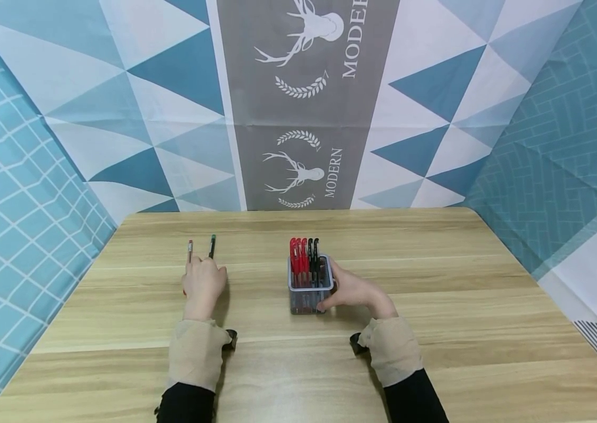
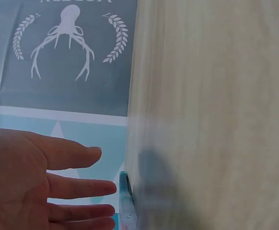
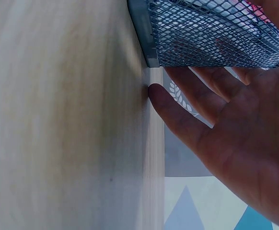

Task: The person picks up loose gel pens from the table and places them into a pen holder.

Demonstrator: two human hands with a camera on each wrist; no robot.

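My left hand (image 1: 204, 285) is over two pens lying at the left. A pen with a red end (image 1: 190, 249) runs under it, and a dark pen with a green end (image 1: 213, 245) sticks out beyond the fingers. In the left wrist view, the fingers (image 2: 84, 187) reach out fairly straight, fingertips right beside the green-ended pen (image 2: 128, 206). My right hand (image 1: 354, 288) holds a mesh pen holder (image 1: 306, 302) from its right side, thumb at the near side, fingers behind. Several red pens (image 1: 298, 261) and black pens (image 1: 314, 258) stand in it.
Both stand on a wooden table (image 1: 277, 376). Behind its far edge hangs a patterned cloth with a grey deer panel (image 1: 298, 111). Blue tiled-pattern sheets (image 1: 7, 194) border the left and right sides.
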